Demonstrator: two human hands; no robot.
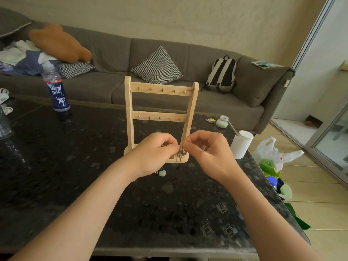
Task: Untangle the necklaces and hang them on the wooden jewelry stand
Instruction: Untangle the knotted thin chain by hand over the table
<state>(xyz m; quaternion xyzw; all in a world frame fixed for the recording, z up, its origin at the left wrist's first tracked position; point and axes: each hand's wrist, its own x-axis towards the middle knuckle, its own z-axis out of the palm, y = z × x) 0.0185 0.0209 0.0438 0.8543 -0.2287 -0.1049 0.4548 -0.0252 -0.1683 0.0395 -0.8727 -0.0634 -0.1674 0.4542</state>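
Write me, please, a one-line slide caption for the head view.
Left hand and right hand pinch tangled necklaces before the stand, its hooks bare, on a dark table.

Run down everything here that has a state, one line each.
left hand: pinching the tangled necklaces.
right hand: pinching the same tangle.
necklaces: knotted together, held off the table.
wooden jewelry stand: upright, nothing hung on it.
green pendant: lying on the table.
bottle: upright, capped.

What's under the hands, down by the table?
A pale green pendant shows just below the left hand, over the dark table. The tangled necklaces dangle where it and the right hand pinch them. The hands cover part of the wooden stand base.
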